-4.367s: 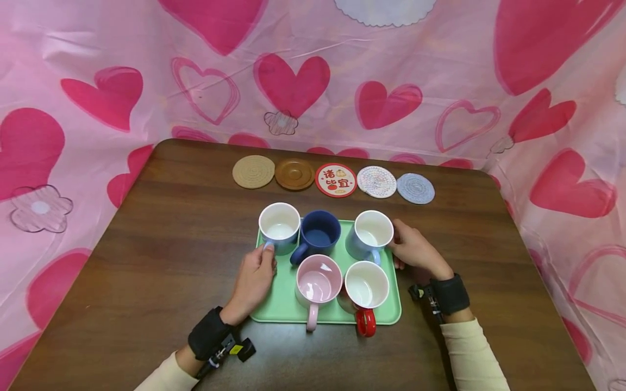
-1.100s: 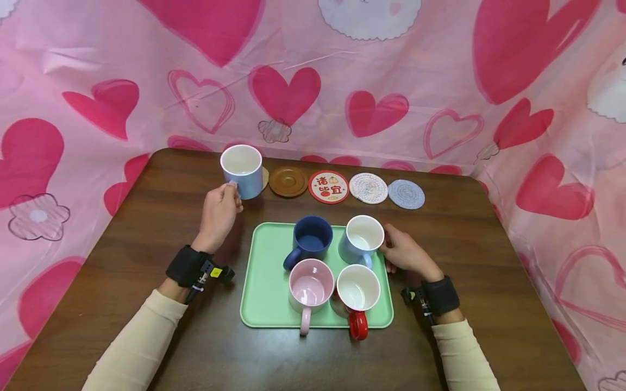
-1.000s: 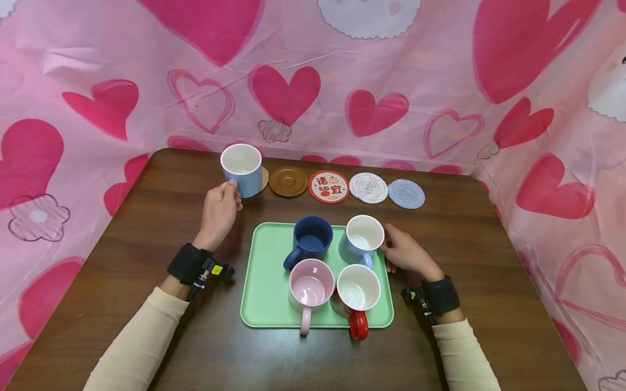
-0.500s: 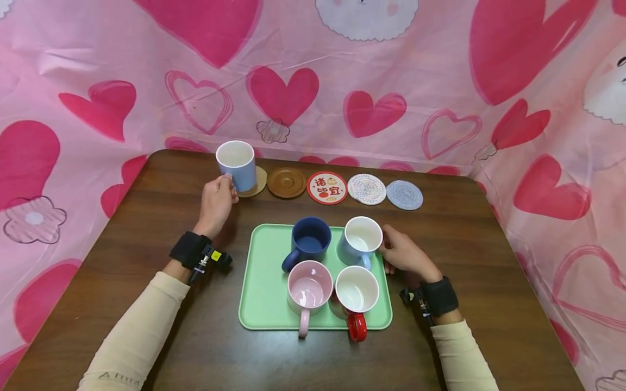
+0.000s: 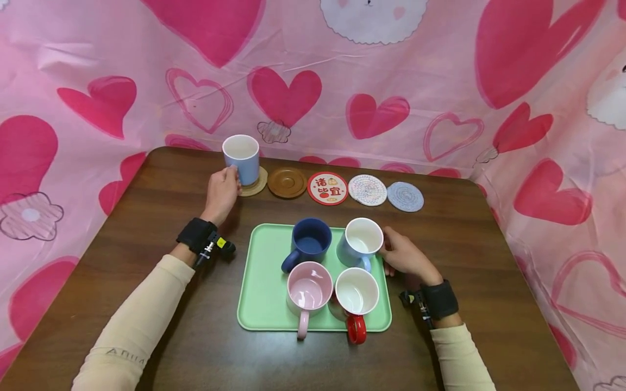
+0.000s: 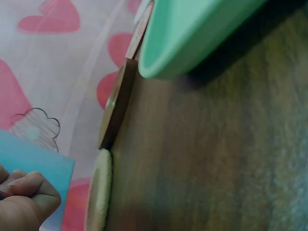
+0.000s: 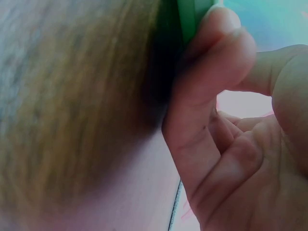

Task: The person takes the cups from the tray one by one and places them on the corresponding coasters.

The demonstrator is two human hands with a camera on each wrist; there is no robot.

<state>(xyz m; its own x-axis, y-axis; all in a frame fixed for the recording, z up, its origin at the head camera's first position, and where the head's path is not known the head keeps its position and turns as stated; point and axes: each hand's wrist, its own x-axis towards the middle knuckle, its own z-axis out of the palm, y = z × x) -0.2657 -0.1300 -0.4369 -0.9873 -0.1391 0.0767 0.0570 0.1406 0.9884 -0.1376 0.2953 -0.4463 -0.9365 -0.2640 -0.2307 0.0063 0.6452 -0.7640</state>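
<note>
Here, blue mug (image 5: pixel 242 158) in left hand (image 5: pixel 221 193), on coaster (image 5: pixel 255 182)

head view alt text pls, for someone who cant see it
A left hand holds a light blue mug on a tan coaster beside four bare coasters. The right hand rests by a green tray carrying four mugs.
</note>
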